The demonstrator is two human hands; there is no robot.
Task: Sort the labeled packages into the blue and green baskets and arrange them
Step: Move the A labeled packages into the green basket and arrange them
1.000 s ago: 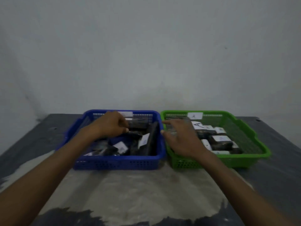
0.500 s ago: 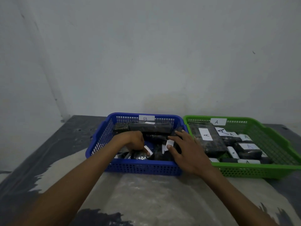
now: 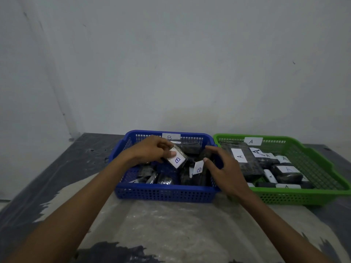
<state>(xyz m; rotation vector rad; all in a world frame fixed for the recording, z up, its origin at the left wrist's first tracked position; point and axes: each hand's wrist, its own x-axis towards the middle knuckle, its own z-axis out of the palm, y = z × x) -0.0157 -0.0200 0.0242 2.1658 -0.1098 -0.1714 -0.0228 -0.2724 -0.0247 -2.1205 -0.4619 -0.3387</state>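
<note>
My left hand (image 3: 150,150) pinches a B package (image 3: 177,158) loosely over the crowded blue basket (image 3: 165,194) at centre frame, my right hand (image 3: 222,168) spread beside it, so it could slip and land crooked.

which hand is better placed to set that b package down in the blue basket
Left. The left hand already pinches the B-labeled package over the blue basket, so it probably only has to lower it. The right hand is open and holds nothing, hovering at the basket's right side.
</note>
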